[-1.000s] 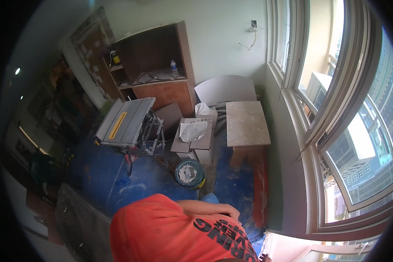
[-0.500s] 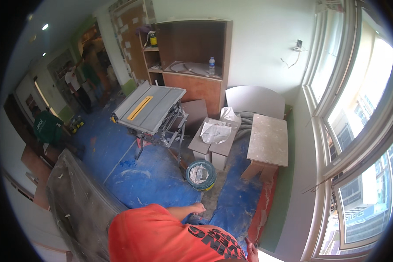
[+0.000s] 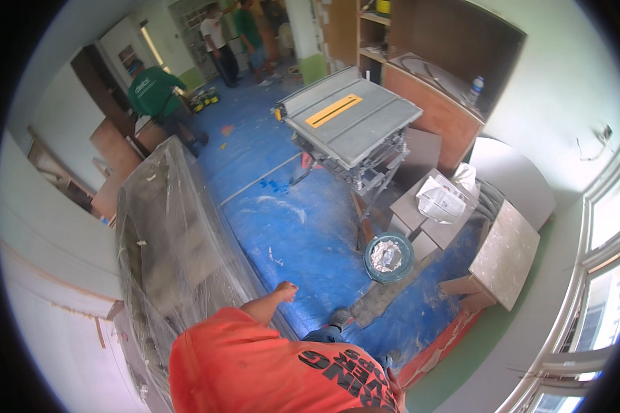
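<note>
Your left hand [image 3: 286,291] is in a loose fist over the blue floor [image 3: 324,237], nothing visible in it, to the right of the plastic sheet [image 3: 179,227]; your right hand [image 3: 395,390], at the lower edge of view, is partly hidden by your shirt [image 3: 255,365], so can't tell how open it is or whether it holds anything. The bucket [image 3: 408,260] stands upright on the floor, ahead and right of your left hand, not touching it, with whitish stuff [image 3: 386,256] inside. The open cabinet [image 3: 432,96] has a bottle [image 3: 475,90] standing in it.
</note>
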A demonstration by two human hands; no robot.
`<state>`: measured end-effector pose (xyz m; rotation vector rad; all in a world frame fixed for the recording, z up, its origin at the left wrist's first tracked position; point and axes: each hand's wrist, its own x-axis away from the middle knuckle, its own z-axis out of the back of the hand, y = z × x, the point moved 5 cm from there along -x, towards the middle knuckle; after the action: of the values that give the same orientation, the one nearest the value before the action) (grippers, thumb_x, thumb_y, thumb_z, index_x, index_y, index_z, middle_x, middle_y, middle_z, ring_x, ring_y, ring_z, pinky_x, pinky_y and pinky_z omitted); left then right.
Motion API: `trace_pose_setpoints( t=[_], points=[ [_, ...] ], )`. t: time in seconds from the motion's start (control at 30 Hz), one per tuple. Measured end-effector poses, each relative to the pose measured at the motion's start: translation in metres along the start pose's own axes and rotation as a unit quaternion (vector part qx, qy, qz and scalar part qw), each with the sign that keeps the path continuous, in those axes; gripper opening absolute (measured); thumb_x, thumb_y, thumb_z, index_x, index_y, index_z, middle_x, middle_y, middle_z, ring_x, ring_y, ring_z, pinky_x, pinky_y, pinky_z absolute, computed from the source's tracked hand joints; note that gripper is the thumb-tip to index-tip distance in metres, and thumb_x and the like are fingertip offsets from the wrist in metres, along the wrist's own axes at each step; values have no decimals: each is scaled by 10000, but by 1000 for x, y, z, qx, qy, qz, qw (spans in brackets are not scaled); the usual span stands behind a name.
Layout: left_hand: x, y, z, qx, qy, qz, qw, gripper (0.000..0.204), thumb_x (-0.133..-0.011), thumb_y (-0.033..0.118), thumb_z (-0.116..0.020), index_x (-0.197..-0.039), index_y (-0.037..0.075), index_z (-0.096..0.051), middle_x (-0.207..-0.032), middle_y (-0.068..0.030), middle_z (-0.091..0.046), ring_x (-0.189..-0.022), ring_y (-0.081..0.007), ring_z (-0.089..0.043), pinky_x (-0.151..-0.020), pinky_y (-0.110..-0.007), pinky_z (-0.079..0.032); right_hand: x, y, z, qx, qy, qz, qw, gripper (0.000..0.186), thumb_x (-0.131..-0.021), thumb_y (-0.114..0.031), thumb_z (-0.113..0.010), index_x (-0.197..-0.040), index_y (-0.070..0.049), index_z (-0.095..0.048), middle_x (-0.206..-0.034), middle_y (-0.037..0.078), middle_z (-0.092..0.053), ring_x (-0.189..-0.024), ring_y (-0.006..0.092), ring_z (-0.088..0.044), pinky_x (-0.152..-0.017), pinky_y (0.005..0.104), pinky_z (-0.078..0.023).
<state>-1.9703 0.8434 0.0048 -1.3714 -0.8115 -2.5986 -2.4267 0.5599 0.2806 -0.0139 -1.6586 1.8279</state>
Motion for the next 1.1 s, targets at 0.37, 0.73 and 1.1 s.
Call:
trace_pose_setpoints(
  t=[0.37, 0.73, 1.1],
  points=[
    [76, -89, -125, 112, 9, -98, 989, 298, -1010, 308, -647, -1086, 29, -715, -820, -91, -709, -632, -224, -700, -526, -365, -577, -72, -30, 96, 70, -16, 100, 992, 264, -992, -181, -702, -1223, -77, -776, -1318, 185, -713, -1203, 290, -694, -964, 398, -556],
    [163, -132, -202, 228, -40, 121, 965, 138, -1006, 192, -630, -914, 94, -657, -720, -19, -612, -567, -158, -618, -465, -315, -483, -87, -133, 166, 103, -44, 209, 971, 233, -946, -94, -726, -1164, -13, -749, -909, 67, -733, -767, 169, -664, -664, 305, -511],
    [110, -23, -136, 190, 44, 3, 981, 393, -1025, 374, -637, -1266, 66, -680, -1011, -92, -730, -766, -193, -733, -613, -350, -591, 77, -383, 229, 64, -4, 781, 621, 141, -936, -137, -710, -1013, -19, -701, -779, 38, -647, -665, 122, -601, -625, 262, -458]
  ],
)
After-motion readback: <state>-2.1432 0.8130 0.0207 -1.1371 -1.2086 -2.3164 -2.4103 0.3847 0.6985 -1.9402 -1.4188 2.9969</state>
